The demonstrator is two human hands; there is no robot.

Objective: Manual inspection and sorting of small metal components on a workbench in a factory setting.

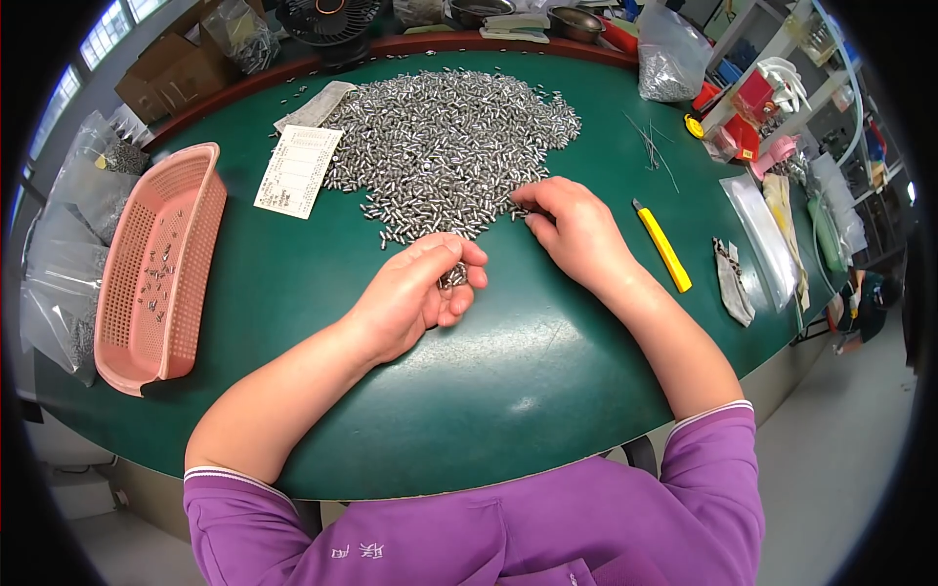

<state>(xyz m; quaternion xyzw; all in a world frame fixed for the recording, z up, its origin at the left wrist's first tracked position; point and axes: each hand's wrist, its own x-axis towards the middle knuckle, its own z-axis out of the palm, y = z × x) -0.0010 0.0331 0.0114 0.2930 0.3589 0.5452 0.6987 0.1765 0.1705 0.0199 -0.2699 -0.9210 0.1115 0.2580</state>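
bright panes top left, big shine on the green

and here are the windows (104, 37), up in the left corner, glowing white between dark bars! across the middle sweeps the table (547, 410), a broad dark green top, smooth and glossy, with pale glare blooming near its front. a red-brown raised edge (430, 44) runs along the back, bowed by the lens, and a black fan (327, 24) stands just by it. over to the right, pale shelving (803, 21) climbs at a tilt, well loaded! down below it, grey floor (840, 430) stretches away, plain and lightly shiny, while a small bright light (911, 192) glints at the far right.
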